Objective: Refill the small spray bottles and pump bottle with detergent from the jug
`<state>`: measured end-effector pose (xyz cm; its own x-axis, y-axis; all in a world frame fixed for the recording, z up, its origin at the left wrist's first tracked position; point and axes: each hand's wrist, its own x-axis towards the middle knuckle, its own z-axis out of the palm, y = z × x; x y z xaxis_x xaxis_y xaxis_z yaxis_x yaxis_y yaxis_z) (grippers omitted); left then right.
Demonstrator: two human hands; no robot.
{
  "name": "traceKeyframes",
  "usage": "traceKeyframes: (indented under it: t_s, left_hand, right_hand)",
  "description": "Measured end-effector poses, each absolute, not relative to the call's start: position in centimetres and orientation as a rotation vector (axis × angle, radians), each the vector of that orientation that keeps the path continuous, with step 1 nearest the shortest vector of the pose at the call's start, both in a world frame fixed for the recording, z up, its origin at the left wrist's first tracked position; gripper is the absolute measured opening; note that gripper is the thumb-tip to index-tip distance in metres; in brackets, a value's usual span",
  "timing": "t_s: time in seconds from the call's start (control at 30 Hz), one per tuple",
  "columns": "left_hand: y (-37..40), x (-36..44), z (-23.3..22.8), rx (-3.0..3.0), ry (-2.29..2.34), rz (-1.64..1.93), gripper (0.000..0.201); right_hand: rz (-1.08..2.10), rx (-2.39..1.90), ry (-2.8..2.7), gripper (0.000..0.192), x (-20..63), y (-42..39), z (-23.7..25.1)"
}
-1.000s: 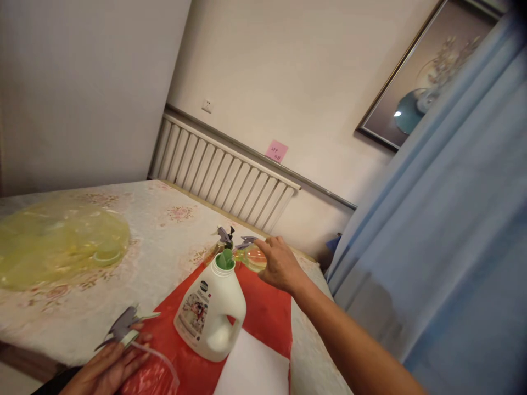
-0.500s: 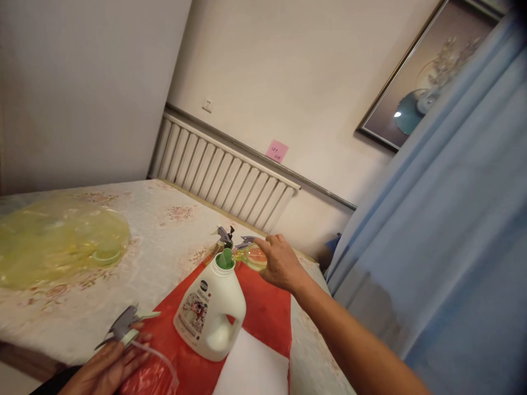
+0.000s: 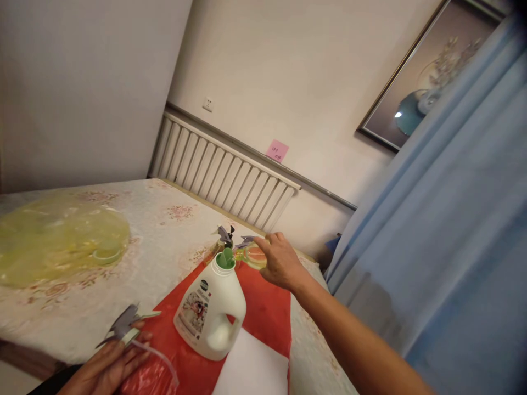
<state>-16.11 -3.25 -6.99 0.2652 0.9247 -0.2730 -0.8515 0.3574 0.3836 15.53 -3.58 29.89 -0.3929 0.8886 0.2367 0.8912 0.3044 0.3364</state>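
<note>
My right hand (image 3: 278, 262) reaches over the table, its fingers loosened and resting against a small clear spray bottle (image 3: 251, 254) of yellowish liquid with a grey trigger top. A second spray bottle (image 3: 222, 241) stands just behind it. In front of them a white detergent jug (image 3: 211, 310) with an open green spout stands on a red plastic sheet (image 3: 267, 312). At the near left my left hand (image 3: 105, 365) holds a loose grey and green spray head (image 3: 125, 323) with a thin clear tube hanging from it.
A yellow plastic bag (image 3: 57, 241) lies on the floral tablecloth (image 3: 164, 236) at the left. A white sheet (image 3: 251, 367) lies on the red plastic. Behind the table are a white radiator (image 3: 222, 178) and wall; a blue curtain (image 3: 444, 241) hangs at the right.
My right hand's grip on the small spray bottle has loosened; its fingers have spread and the bottle sits slightly lower. My left hand has not moved.
</note>
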Motion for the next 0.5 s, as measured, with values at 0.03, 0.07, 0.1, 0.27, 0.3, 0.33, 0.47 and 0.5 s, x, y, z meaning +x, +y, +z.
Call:
traceKeyframes:
  t_s: [0.03, 0.07, 0.1, 0.27, 0.3, 0.33, 0.47, 0.5]
  left_hand:
    - [-3.3, -16.1, -7.1, 0.209, 0.487, 1.210, 0.042]
    - [-3.3, -16.1, -7.2, 0.236, 0.489, 1.212, 0.041]
    - [-3.4, -16.2, -7.2, 0.248, 0.496, 1.215, 0.041]
    - [-3.4, -16.0, -7.1, 0.248, 0.522, 1.224, 0.033]
    - [-3.4, -16.0, -7.0, 0.233, 0.529, 1.222, 0.032]
    - [-3.4, -16.0, -6.8, 0.217, 0.538, 1.220, 0.032]
    - [-3.4, -15.9, -6.2, 0.169, 0.533, 1.201, 0.037]
    - [-3.4, -15.9, -6.2, 0.171, 0.530, 1.201, 0.037]
  right_hand:
    - [-0.669, -1.722, -2.533, 0.072, 15.5, -3.6, 29.9]
    - [-0.677, -1.716, -2.534, 0.072, 15.5, -3.5, 29.9]
    - [-0.683, -1.712, -2.536, 0.072, 15.5, -3.5, 29.9]
    - [-0.715, -1.705, -2.550, 0.072, 15.3, -3.5, 30.0]
    - [-0.729, -1.698, -2.552, 0.071, 15.3, -3.5, 30.0]
    - [-0.742, -1.689, -2.556, 0.071, 15.2, -3.5, 30.0]
    - [-0.782, -1.680, -2.569, 0.067, 15.1, -3.3, 30.0]
    - [-0.791, -1.685, -2.570, 0.065, 15.0, -3.3, 30.1]
